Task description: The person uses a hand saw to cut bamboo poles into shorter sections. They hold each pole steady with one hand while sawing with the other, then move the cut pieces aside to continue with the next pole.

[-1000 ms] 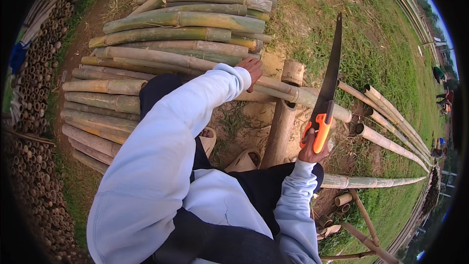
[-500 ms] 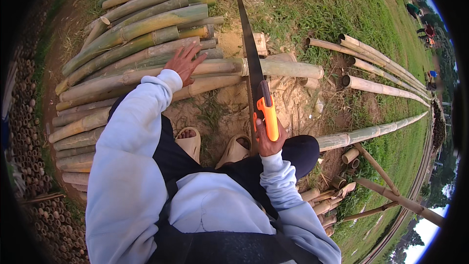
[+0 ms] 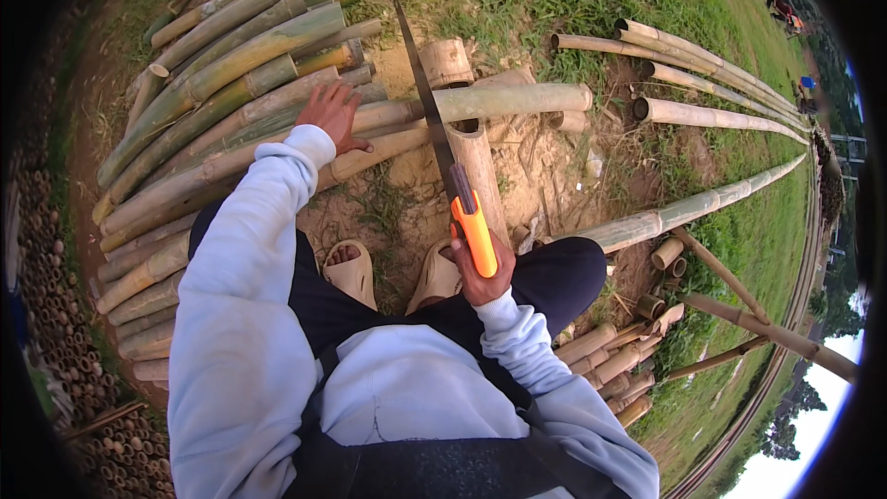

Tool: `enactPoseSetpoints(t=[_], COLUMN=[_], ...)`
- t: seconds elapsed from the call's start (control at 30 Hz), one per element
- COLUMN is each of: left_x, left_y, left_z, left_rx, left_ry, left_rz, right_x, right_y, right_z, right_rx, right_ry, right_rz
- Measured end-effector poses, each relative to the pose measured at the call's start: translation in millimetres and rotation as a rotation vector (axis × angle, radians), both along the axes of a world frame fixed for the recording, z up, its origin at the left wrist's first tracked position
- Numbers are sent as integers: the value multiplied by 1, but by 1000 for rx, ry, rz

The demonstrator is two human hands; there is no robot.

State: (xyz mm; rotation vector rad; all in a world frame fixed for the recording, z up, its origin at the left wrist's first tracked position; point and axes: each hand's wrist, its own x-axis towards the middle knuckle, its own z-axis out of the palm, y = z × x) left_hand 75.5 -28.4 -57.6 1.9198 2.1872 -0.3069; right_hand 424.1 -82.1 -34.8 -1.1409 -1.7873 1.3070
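A long bamboo pole point(image 3: 527, 102) lies crosswise before me, its right end reaching past the stacked canes. On its left part my left hand point(image 3: 331, 118) rests flat, palm down, with fingers stretched over the pole and thumb toward me. My right hand point(image 3: 488, 270) is wrapped round the orange handle of a handsaw point(image 3: 474, 236). The dark blade crosses the pole to the right of my left hand, tip pointing away from me. Whether its teeth have cut into the bamboo is not visible. Under the pole lies a bamboo piece point(image 3: 480, 166) with an opening in its top.
Stacked bamboo canes point(image 3: 203, 83) fill the left side. A short bamboo section point(image 3: 445, 63) stands beyond the pole. Long poles point(image 3: 721, 120) stretch over grass at right, with cut pieces point(image 3: 614, 360) and a pole frame point(image 3: 758, 333) nearer. My sandalled feet point(image 3: 349, 268) are below.
The saw has shifted left along the pole, and its blade leans more to the left. My left hand stays on the bamboo. The whole view has turned slightly.
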Motion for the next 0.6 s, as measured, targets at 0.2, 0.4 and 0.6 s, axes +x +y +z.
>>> enactPoseSetpoints(t=[0.2, 0.4, 0.6], left_x=[5, -1, 3], left_y=[10, 5, 18], left_z=[12, 3, 9], left_rx=[-66, -55, -74], left_ry=[-74, -102, -94], left_rz=[20, 54, 51], right_x=[-16, 28, -29], right_y=[13, -31, 36], right_z=[9, 35, 10], right_rx=[-82, -81, -173], right_ry=[-5, -73, -39], right_rz=[33, 62, 25])
